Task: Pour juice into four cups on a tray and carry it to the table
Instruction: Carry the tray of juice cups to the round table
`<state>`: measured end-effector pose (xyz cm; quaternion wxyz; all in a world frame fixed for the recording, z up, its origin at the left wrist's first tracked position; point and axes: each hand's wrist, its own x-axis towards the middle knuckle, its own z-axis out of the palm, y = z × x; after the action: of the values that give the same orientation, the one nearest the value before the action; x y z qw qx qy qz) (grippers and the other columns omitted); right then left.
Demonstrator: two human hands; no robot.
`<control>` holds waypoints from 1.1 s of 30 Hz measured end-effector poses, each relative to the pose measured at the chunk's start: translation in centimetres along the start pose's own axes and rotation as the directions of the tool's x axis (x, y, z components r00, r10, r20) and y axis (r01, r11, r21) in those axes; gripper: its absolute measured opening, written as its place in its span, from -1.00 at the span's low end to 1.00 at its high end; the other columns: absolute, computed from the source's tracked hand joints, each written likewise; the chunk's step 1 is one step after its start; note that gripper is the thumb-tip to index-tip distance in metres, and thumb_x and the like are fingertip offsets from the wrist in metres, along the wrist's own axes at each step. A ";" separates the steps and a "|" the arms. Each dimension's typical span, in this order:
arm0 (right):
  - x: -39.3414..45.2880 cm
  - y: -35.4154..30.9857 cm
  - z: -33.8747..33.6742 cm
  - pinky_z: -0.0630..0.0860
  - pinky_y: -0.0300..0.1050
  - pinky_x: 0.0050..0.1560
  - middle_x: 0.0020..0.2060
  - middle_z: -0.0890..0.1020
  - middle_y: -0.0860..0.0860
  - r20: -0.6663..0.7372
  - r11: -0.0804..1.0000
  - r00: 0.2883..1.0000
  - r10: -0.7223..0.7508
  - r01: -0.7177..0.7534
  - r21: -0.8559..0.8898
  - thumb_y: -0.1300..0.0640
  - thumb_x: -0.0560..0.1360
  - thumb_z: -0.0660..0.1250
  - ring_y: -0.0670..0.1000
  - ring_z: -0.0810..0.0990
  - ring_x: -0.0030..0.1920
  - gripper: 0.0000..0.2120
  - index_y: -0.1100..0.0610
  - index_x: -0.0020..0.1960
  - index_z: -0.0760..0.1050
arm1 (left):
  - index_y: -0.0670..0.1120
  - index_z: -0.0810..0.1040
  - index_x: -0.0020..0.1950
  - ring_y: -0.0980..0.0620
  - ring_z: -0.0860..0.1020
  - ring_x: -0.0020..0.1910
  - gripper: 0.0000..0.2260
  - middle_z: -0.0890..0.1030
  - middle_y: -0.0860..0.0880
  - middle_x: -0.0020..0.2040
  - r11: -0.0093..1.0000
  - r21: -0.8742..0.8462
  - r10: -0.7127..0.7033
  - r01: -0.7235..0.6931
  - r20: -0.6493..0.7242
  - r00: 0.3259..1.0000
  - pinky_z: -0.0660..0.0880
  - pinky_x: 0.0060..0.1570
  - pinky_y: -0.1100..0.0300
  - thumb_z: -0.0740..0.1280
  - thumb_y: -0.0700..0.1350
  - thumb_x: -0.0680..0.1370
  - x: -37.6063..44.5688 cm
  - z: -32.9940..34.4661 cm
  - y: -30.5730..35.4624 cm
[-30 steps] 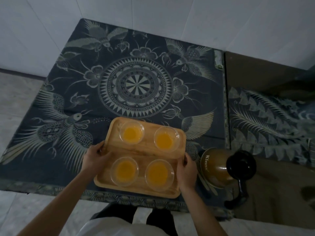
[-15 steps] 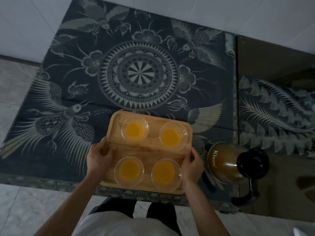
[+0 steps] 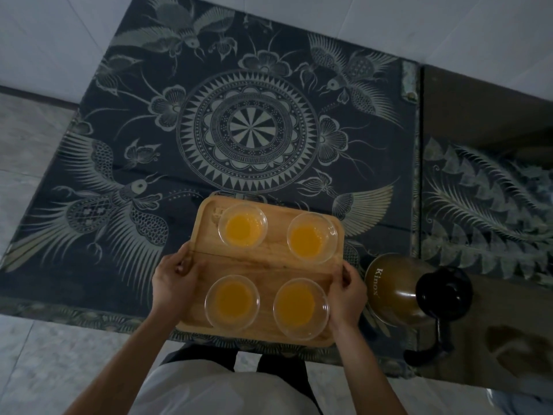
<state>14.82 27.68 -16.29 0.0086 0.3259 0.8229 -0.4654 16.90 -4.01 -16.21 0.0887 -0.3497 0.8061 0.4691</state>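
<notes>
A rectangular wooden tray [image 3: 269, 265] sits at the near edge of a dark patterned table top [image 3: 248, 136]. On it stand several clear glass cups of orange juice: back left cup [image 3: 242, 225], back right cup [image 3: 311, 237], front left cup [image 3: 232, 301], front right cup [image 3: 300, 308]. My left hand [image 3: 173, 283] grips the tray's left rim, thumb on top. My right hand [image 3: 348, 292] grips the right rim. A jug of brownish juice [image 3: 395, 289] with a black lid [image 3: 444, 293] and handle stands just right of the tray.
A second surface with a feather pattern [image 3: 484, 205] adjoins on the right. Pale tiled floor [image 3: 36, 354] lies to the left and below. My white top and dark trousers show at the bottom. A white wall [image 3: 389, 19] runs behind the table.
The tray has stayed in both hands over the table's near edge. The view has tilted down a little and drawn closer, so the table and jug look larger.
</notes>
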 end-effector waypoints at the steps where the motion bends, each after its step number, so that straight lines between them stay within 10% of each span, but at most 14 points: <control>1: 0.0 -0.3 -0.2 0.46 -0.26 -0.11 0.00 0.69 -0.09 0.003 1.000 1.000 -0.008 0.008 0.002 0.00 0.64 0.30 -0.09 0.64 0.03 -0.77 0.04 0.22 0.62 | -0.01 0.55 0.52 -0.11 0.60 0.04 -0.51 0.62 -0.13 0.08 1.000 -0.003 0.002 -0.002 -0.004 1.000 0.56 0.13 -0.05 0.51 -0.09 0.58 0.0 -0.1 0.1; 8: -0.3 -2.3 -0.8 0.53 -0.21 -0.09 -0.03 0.69 -0.10 0.022 0.996 0.996 -0.087 0.088 -0.022 -0.06 0.64 0.27 -0.16 0.63 -0.02 -0.73 0.06 0.18 0.63 | 0.23 0.54 0.38 0.02 0.66 -0.06 -0.56 0.66 0.14 -0.08 0.996 -0.088 0.019 -0.016 0.031 0.999 0.53 -0.17 0.21 0.46 -0.18 0.59 -0.3 -1.1 1.6; 15: -1.0 -4.7 -0.5 0.61 0.07 0.10 0.08 0.68 -0.05 0.038 0.993 0.993 -0.115 0.115 0.009 -0.13 0.63 0.28 -0.01 0.64 0.09 -0.68 0.02 0.25 0.59 | -0.01 0.57 0.48 0.22 0.55 -0.15 -0.55 0.60 0.18 -0.13 0.970 -0.242 -0.034 0.036 0.011 0.999 0.43 -0.18 0.32 0.43 -0.28 0.60 -0.5 -3.0 2.5; 21: -1.5 -7.3 -0.3 0.61 0.09 0.11 0.09 0.67 -0.01 0.069 0.975 0.973 -0.219 0.221 -0.014 -0.07 0.63 0.29 0.03 0.64 0.11 -0.67 0.09 0.27 0.60 | 0.00 0.55 0.52 -0.06 0.67 0.18 -0.51 0.71 -0.04 0.22 0.947 -0.317 -0.053 0.051 0.001 0.999 0.62 0.28 -0.17 0.46 -0.21 0.58 -0.6 -5.9 2.8; 33: -2.9 -12.1 0.3 0.63 -0.09 -0.10 -0.04 0.71 -0.08 0.317 0.956 0.903 -0.291 0.284 0.069 -0.09 0.61 0.34 -0.05 0.69 -0.03 -0.76 -0.02 0.20 0.61 | 0.08 0.60 0.44 0.06 0.66 -0.01 -0.58 0.70 0.07 0.01 0.877 -0.479 -0.136 0.034 -0.180 0.974 0.62 0.11 0.00 0.42 -0.24 0.62 -6.3 -10.0 2.4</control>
<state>10.41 21.61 -6.38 0.0714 0.1202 0.8444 -0.5172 21.85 -8.38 -6.12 -0.0634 -0.4431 0.6559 0.6079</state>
